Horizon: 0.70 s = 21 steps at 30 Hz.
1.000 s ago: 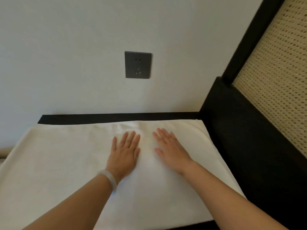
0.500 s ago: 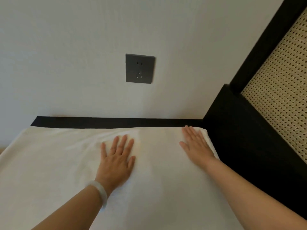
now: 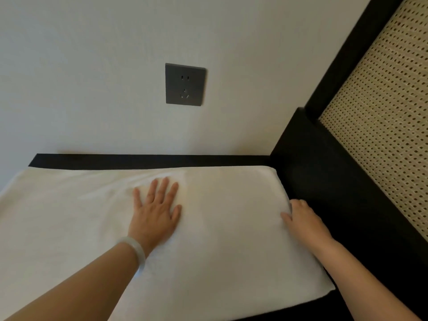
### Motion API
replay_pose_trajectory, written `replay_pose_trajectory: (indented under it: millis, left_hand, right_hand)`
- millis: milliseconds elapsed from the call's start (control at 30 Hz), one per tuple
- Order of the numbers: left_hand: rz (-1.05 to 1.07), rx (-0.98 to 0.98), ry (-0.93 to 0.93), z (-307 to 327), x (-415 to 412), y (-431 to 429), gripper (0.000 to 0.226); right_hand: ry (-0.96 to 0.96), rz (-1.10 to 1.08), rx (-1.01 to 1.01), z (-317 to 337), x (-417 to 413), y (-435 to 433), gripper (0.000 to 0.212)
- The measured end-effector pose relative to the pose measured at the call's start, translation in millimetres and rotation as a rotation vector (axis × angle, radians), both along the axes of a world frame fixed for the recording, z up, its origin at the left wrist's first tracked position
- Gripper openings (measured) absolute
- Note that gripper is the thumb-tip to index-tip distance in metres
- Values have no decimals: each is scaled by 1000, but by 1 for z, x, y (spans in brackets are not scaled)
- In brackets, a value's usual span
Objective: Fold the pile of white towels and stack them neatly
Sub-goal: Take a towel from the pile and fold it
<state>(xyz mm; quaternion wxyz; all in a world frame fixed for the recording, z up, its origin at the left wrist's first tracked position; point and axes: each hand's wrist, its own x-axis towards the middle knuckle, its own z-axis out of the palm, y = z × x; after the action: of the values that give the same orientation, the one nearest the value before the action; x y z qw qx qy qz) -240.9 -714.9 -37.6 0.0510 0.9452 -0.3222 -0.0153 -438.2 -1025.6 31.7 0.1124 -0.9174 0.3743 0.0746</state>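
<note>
A: Left side first; how does that hand lie?
B: The left hand [image 3: 155,213] is flat, palm down, fingers straight and slightly spread, pointing away toward the wall; its forearm comes in from the lower left, with a pale bracelet [image 3: 137,249] at the wrist; it presses on the white towel [image 3: 231,232], which lies under the palm and spreads wide to either side of it
A: And the other?
B: The right hand [image 3: 303,220] is at the white towel's right edge, well apart from the left hand; its fingers bend down over that edge with the thumb on top, gripping the cloth; the fingertips are hidden
A: Beyond the hands?
B: Past the left fingertips a dark ledge [image 3: 148,161] runs along the wall, with a grey socket [image 3: 185,84] above it; just right of the right hand is a black frame [image 3: 324,181] holding a woven panel [image 3: 382,112]
</note>
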Motion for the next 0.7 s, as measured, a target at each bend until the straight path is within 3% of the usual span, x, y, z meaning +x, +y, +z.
replay_pose_trajectory:
  millis: [100, 267, 367, 500, 567, 700]
  left_hand:
    - [-1, 23, 17, 3, 0, 0, 74]
    - [-21, 27, 41, 6, -1, 0, 81]
    - [-52, 30, 73, 9, 1, 4, 83]
    - [-58, -53, 225, 19, -3, 16, 64]
    - [-46, -172, 287, 26, -11, 24, 62]
    - [161, -660, 492, 46, -31, 42, 49]
  right_hand:
    - [74, -40, 12, -4, -12, 10, 37]
    - [211, -254, 68, 0, -6, 24, 62]
    - [112, -332, 285, 7, -10, 21, 61]
    - [-132, -399, 705, 36, -20, 15, 47]
    - [-177, -391, 880, 58, -18, 19, 45]
    - [-178, -214, 1044, 99, 2, 56, 39]
